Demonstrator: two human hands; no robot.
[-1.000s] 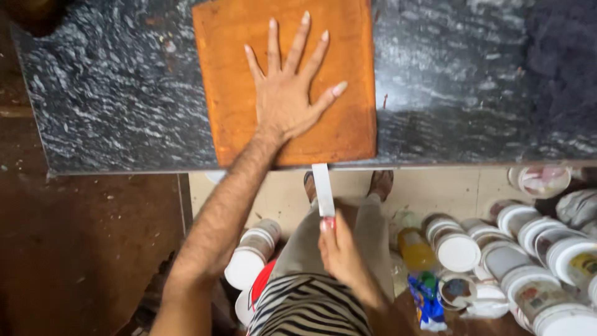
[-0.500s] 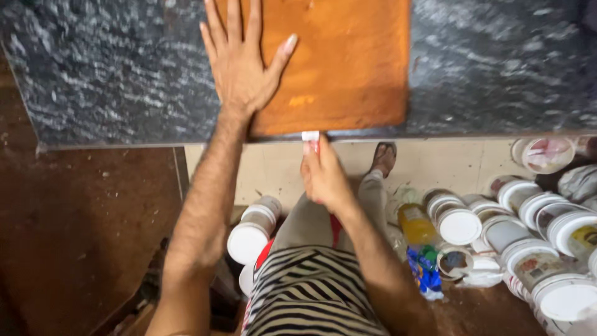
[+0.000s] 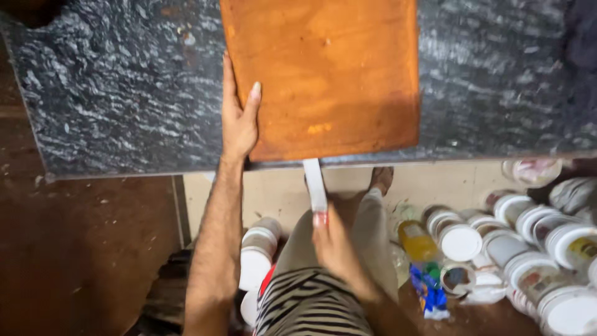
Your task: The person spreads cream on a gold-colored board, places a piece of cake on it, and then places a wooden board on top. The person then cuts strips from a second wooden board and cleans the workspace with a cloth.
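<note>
Orange board [image 3: 323, 74] | L hand [image 3: 239, 118] shifted to left edge, thumb pinching | R hand [image 3: 336, 246] grips white strip [image 3: 314, 185], now at front edge

Left hand [image 3: 239, 121] grips left edge of orange board [image 3: 323, 74] on dark slab [image 3: 118, 93]. Right hand [image 3: 336, 246] holds white strip [image 3: 315, 184] against board's near edge.

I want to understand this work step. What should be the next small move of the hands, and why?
Probably slide the white strip along the near edge of the orange board. The right hand holds the strip's tip at that edge, and the left hand grips the board's left side on the dark stone table, steadying it.
</note>
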